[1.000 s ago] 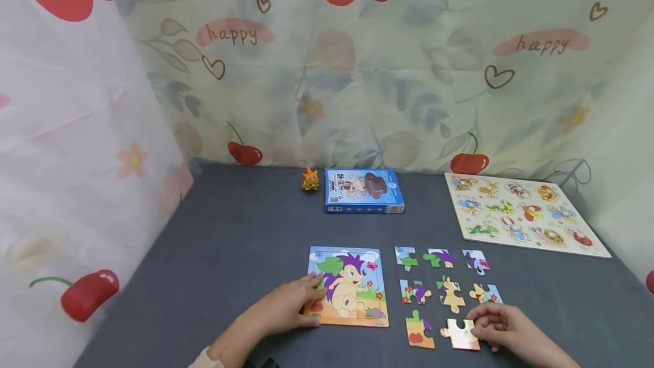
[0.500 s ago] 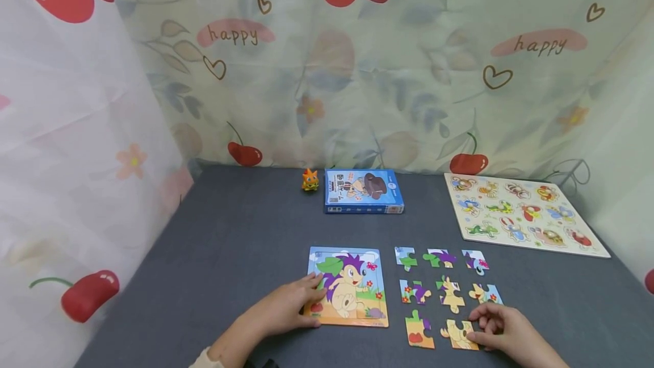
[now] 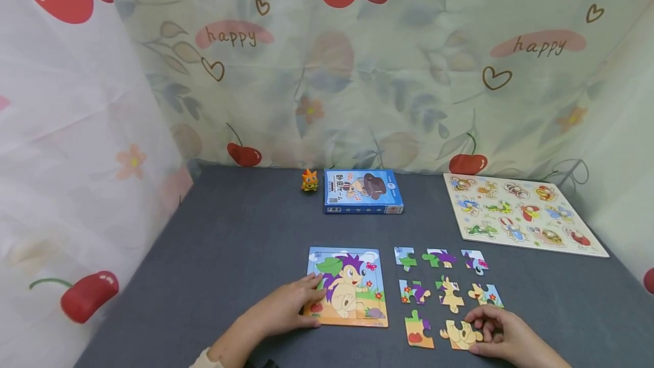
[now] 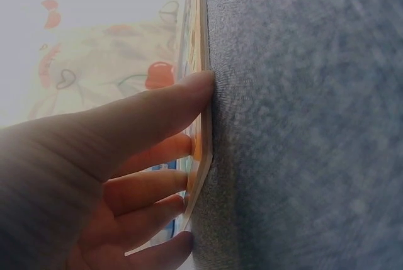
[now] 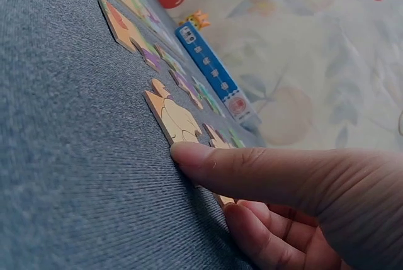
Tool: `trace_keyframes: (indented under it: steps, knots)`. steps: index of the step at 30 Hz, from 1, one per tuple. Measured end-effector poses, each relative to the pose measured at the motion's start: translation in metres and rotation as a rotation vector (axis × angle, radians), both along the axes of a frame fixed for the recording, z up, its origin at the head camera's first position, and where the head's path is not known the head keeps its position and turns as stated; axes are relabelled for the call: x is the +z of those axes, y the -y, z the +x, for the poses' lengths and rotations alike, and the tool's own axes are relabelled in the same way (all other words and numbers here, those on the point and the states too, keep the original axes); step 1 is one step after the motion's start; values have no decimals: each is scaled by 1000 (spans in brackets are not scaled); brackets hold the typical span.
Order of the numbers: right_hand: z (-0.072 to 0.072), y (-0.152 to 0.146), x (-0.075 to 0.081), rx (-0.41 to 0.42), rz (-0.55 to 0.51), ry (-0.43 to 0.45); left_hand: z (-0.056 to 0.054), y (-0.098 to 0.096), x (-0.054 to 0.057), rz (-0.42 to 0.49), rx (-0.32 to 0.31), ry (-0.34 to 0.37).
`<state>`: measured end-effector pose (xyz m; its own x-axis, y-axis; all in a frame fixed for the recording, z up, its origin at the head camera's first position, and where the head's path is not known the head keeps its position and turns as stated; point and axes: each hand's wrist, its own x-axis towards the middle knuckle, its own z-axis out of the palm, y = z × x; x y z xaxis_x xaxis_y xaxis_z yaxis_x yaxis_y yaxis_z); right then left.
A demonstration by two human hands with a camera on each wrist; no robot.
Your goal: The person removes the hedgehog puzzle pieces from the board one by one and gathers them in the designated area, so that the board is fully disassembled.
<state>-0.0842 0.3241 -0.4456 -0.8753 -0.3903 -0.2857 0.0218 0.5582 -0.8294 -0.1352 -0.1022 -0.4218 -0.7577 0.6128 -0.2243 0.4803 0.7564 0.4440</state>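
In the head view my left hand (image 3: 289, 304) rests at the lower left corner of a square hedgehog puzzle board (image 3: 352, 321). In the left wrist view its thumb touches the board's near edge, with relaxed fingers along the side. My right hand (image 3: 498, 334) pinches a cream-coloured jigsaw piece (image 3: 461, 335) at its right side. The thumb (image 5: 192, 155) is at the piece's near edge in the right wrist view, with bent fingers beyond. Part of that piece is hidden behind the thumb. A strawberry-print piece (image 3: 419, 334) lies just left of it.
Several other jigsaw pieces lie in rows, among them a purple-and-cream piece (image 3: 449, 294) and a butterfly piece (image 3: 475, 261). Behind stand a blue card-game box (image 3: 364, 192) and a small orange toy (image 3: 309, 180). An insect puzzle board (image 3: 526, 214) lies at the back right.
The pale glare has left the piece at my right hand, and its picture now shows. My right thumb has shifted to the piece's lower right corner. My left hand stays put.
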Motion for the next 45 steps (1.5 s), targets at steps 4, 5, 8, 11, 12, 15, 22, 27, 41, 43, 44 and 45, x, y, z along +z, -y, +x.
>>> trace_keyframes:
  steps: [4, 5, 8, 11, 12, 15, 22, 27, 41, 43, 44, 45]
  knots:
    - [-1, 0, 0, 6, -10, 4, 0, 1, 0, -1, -1, -7]
    - [-1, 1, 1, 6, -12, 5, 0, 1, -1, -1, -1, -9]
    - [-2, 1, 3, 12, -3, -35, 1, 0, 0, -7, 3, -11]
    - [-5, 4, 8, -3, 39, -91, 2, -1, 0, -14, 4, -20]
    - [-7, 6, 11, -12, 57, -106, 3, -1, 0, -11, -6, -37]
    - [-16, 13, 20, -21, 97, -145, 6, -3, 1, -11, -50, -90]
    - [-37, 37, 34, 85, 76, -219, 11, -10, 1, -29, -202, -236]
    - [-53, 56, 37, 136, 37, -204, 12, -15, 1, -36, -229, -256]
    - [-83, 104, 36, 241, 98, -186, 13, -24, -1, -38, -239, -275]
    - [-87, 111, 35, 257, 115, -184, 13, -25, -1, -38, -246, -279]
    - [-89, 114, 35, 261, 125, -182, 13, -26, -1, -34, -247, -276]
    - [-91, 117, 35, 269, 132, -186, 13, -27, -1, -30, -247, -277]
